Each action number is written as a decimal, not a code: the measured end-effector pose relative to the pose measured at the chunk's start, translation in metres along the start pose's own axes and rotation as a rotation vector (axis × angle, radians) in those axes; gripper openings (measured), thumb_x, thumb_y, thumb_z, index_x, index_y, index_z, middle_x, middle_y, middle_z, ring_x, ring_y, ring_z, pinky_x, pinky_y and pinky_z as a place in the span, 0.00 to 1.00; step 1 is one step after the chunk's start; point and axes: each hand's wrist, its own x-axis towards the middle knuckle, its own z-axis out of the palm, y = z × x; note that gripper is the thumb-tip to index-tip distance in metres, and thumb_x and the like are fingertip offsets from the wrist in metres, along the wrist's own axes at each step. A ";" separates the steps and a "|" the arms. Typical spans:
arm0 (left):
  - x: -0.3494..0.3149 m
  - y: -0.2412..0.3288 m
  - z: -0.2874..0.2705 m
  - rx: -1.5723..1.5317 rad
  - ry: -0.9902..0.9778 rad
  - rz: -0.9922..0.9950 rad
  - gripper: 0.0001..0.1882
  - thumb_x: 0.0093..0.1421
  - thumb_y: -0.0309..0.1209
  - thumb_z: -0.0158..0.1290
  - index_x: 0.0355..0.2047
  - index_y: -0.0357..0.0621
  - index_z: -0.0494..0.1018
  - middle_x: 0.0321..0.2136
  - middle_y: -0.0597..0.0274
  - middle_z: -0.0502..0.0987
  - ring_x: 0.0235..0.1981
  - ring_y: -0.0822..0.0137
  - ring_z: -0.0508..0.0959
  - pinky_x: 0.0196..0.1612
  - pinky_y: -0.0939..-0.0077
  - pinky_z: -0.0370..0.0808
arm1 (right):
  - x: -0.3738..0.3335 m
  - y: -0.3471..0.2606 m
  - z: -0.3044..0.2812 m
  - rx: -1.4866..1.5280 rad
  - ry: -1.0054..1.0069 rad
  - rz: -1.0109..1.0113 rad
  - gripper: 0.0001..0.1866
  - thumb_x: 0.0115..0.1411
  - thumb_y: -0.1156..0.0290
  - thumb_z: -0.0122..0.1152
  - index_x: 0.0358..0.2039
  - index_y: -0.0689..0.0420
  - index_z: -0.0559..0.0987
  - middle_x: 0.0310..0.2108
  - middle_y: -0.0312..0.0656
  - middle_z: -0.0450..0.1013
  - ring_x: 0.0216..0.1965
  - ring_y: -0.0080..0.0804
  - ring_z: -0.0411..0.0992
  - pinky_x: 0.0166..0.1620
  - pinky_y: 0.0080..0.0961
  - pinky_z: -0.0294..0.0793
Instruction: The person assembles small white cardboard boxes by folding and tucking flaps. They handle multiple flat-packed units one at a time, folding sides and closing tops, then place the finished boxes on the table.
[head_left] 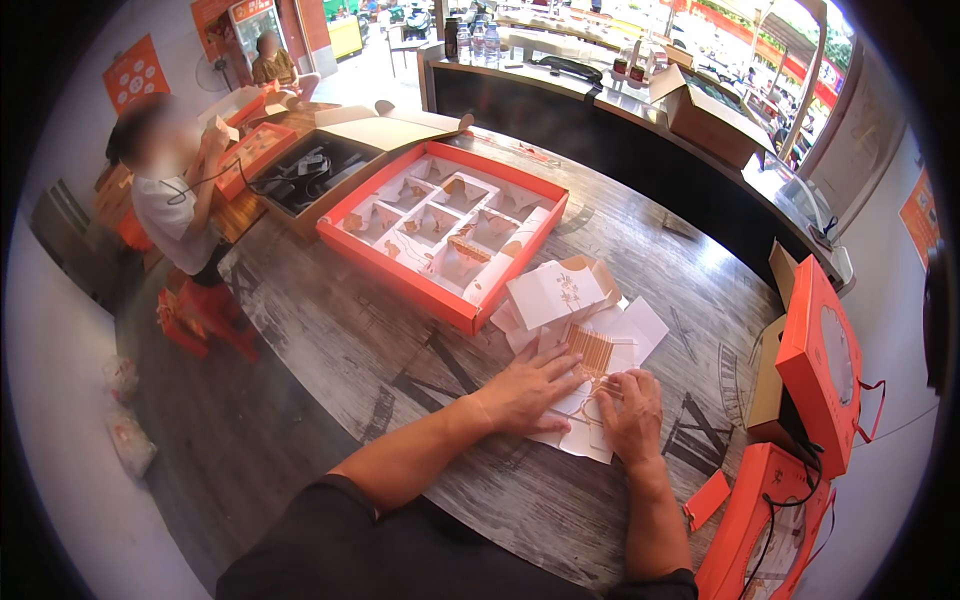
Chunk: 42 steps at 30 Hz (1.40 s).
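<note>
A flat sheet of white cardboard (590,412), printed with brown lines and circles, lies on the table in front of me. My left hand (530,388) rests on it palm down, fingers spread and stretched out. At its right edge, my right hand (632,412) bends its fingers and thumb over the cardboard; the palm side is hidden. Just beyond the hands is a white folded carton (562,292) with a brown printed design, lying on more loose white cardboard (640,328).
A large red tray box (478,318) with white dividers stands farther left, beside a brown carton (300,215) holding dark items and cables. Red window boxes (815,360) and a small red piece (708,498) are at the right. Another person (175,220) is at the far left.
</note>
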 end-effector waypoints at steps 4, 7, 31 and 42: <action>0.001 -0.002 -0.001 -0.044 0.081 0.020 0.41 0.53 0.54 0.65 0.62 0.42 0.71 0.65 0.47 0.67 0.69 0.45 0.62 0.73 0.36 0.45 | 0.000 0.002 0.004 0.082 0.064 0.037 0.13 0.54 0.71 0.71 0.40 0.56 0.81 0.44 0.46 0.74 0.46 0.48 0.71 0.51 0.41 0.72; 0.003 -0.002 -0.005 -0.110 0.152 0.008 0.39 0.51 0.50 0.69 0.59 0.42 0.72 0.62 0.48 0.69 0.65 0.45 0.66 0.73 0.39 0.50 | 0.001 0.001 0.001 0.075 0.104 0.010 0.12 0.54 0.72 0.71 0.40 0.57 0.81 0.43 0.47 0.75 0.46 0.48 0.72 0.49 0.41 0.74; 0.006 0.004 -0.030 -0.342 0.326 0.014 0.51 0.48 0.47 0.73 0.69 0.45 0.62 0.68 0.39 0.59 0.68 0.37 0.61 0.70 0.50 0.61 | -0.001 0.005 -0.003 0.571 0.389 -0.045 0.12 0.66 0.63 0.64 0.41 0.59 0.78 0.46 0.46 0.72 0.44 0.32 0.70 0.42 0.24 0.71; 0.004 0.006 -0.042 -0.377 0.340 -0.044 0.48 0.50 0.44 0.73 0.65 0.34 0.64 0.66 0.40 0.65 0.67 0.43 0.66 0.68 0.59 0.65 | 0.000 -0.005 -0.012 0.450 0.393 -0.094 0.11 0.68 0.63 0.61 0.41 0.59 0.78 0.44 0.46 0.73 0.43 0.35 0.69 0.44 0.28 0.69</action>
